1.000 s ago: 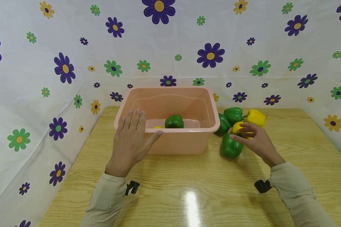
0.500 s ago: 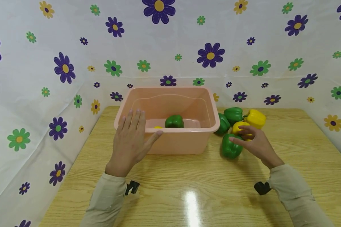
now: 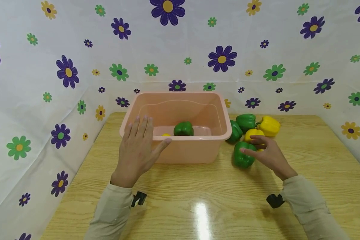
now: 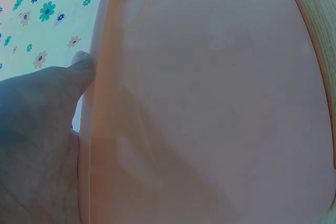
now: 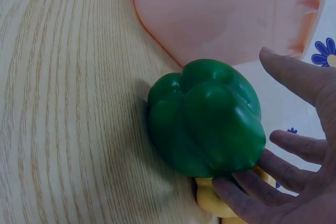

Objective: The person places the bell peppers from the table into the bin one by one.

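Observation:
My left hand [image 3: 136, 151] rests across the front left rim of a pink plastic tub [image 3: 186, 150], fingers straight and thumb spread along the edge. In the left wrist view, the thumb [image 4: 81, 69] touches the rim. My right hand [image 3: 270, 153] hovers at a green bell pepper [image 3: 243, 160], thumb and fingers apart around its top and right side. In the right wrist view, the lower fingertips lie right at the side of that green pepper [image 5: 210, 119], while the thumb stands off it. Inside the tub are another green pepper [image 3: 183, 128] and a bit of something yellow [image 3: 166, 135].
Behind the nearest pepper cluster two green peppers [image 3: 246, 122] and yellow peppers [image 3: 269, 126], one partly covered by my right hand. They lie against the tub's right side on the wooden table [image 3: 174, 196]. A flowered cloth [image 3: 192, 40] hangs behind and at the sides.
My right hand has come slightly down and toward me, closer over the front green pepper. The left hand and the tub have stayed in place.

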Demonstrator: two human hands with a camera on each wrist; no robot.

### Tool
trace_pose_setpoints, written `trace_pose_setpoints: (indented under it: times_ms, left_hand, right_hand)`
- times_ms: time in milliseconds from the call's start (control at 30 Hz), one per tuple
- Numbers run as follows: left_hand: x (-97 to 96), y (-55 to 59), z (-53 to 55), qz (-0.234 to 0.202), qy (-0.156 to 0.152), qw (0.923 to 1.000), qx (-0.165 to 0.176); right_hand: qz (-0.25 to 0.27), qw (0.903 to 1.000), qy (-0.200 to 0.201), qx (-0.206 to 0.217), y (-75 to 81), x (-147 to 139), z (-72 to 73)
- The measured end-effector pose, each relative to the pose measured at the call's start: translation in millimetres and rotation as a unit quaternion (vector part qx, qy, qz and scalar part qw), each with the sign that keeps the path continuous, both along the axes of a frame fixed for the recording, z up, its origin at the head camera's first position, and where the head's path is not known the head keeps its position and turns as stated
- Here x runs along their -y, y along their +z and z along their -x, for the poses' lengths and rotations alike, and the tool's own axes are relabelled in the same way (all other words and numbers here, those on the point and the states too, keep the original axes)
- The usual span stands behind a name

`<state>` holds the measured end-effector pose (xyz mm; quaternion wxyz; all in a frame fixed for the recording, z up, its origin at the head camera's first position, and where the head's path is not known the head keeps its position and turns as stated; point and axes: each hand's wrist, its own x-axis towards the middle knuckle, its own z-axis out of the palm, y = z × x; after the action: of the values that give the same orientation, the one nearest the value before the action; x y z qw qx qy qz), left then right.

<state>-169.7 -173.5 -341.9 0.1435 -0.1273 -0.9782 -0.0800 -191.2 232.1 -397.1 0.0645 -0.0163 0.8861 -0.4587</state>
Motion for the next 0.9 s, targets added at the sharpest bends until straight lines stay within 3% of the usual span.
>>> trace_pose_setpoints:
  times_ms: [433, 900]
  left_hand:
    - [1.4, -2.7, -2.5, 0.004, 0.001, 1.0000, -0.004]
    - [-1.3, -1.1, 0.8, 0.001, -0.004, 0.9999, -0.015]
  right_hand:
    - [0.003, 1.0000, 0.008, 0.004, -6.0, 5.5, -2.9]
    - [-0.035, 0.9993, 0.013, -0.001, -6.6, 6.7, -1.7]
